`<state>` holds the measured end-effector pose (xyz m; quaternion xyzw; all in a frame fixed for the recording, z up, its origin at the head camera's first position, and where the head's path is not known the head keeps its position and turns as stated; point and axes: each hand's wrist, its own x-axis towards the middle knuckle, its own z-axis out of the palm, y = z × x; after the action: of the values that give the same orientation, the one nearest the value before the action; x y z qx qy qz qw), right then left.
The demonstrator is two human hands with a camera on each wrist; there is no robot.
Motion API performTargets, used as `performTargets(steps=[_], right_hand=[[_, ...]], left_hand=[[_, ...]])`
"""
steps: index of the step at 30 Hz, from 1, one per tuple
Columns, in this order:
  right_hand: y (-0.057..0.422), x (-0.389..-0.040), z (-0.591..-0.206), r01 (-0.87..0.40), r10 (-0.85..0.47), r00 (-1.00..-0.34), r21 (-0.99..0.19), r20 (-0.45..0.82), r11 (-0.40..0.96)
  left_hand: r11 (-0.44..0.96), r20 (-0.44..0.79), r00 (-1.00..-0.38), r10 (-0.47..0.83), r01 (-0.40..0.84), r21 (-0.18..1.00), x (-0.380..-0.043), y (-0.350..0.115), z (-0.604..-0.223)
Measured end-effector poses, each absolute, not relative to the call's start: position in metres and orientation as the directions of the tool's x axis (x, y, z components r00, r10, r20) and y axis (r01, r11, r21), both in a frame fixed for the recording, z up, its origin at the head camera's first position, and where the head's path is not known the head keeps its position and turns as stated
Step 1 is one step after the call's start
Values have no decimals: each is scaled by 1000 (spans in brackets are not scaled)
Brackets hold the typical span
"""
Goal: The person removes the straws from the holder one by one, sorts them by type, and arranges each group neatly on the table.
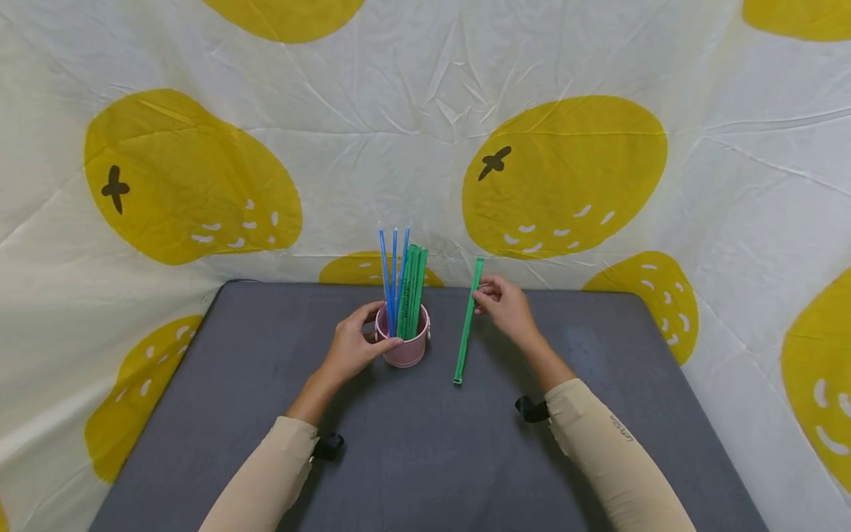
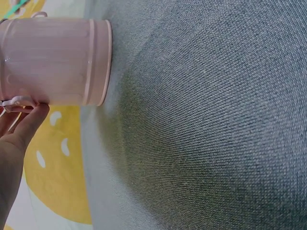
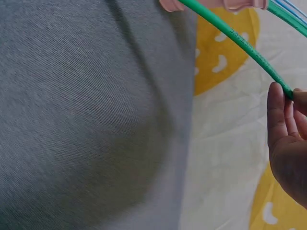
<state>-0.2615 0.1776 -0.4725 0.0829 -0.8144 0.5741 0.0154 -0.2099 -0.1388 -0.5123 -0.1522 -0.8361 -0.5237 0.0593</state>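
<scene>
A small pink bucket (image 1: 404, 353) stands on the dark table toward the back. My left hand (image 1: 352, 343) grips it near the rim, thumb in front and fingers round its left side; in the left wrist view the fingers touch the bucket (image 2: 53, 62) by its handle lug. Several green wrapped straws (image 1: 414, 292) and 3 thin blue sticks with pale tips (image 1: 392, 284) stand upright in it. To the right of the bucket, my right hand (image 1: 505, 307) pinches one green wrapped straw (image 1: 467, 325) near its upper end. It slants down over the table, printing showing along it (image 3: 240, 40).
The grey table (image 1: 425, 458) has its back edge just behind the bucket. A white cloth (image 1: 392, 170) with yellow fruit prints hangs behind and at both sides. Each wrist wears a dark camera mount (image 1: 532, 410).
</scene>
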Motion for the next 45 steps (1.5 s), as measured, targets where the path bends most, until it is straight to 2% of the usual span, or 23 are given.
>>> performTargets(steps=[8, 16, 24, 35, 45], right_hand=[[170, -259, -497, -59, -148, -989, -895, -7, 443], [162, -261, -518, 60, -208, -963, -890, -170, 452], [149, -262, -521, 174, -155, -953, -892, -259, 418], [142, -265, -531, 233, -69, -948, -828, -309, 510], [135, -264, -530, 156, -73, -963, -758, -259, 633]], left_hand=[[401, 262, -943, 205, 325, 856, -210, -139, -513], [405, 254, -947, 198, 315, 859, -209, -140, -513], [410, 258, -945, 201, 320, 854, -208, -140, -513], [405, 260, -943, 208, 325, 855, -208, -140, -514], [411, 261, -942, 210, 327, 851, -208, -140, -515]])
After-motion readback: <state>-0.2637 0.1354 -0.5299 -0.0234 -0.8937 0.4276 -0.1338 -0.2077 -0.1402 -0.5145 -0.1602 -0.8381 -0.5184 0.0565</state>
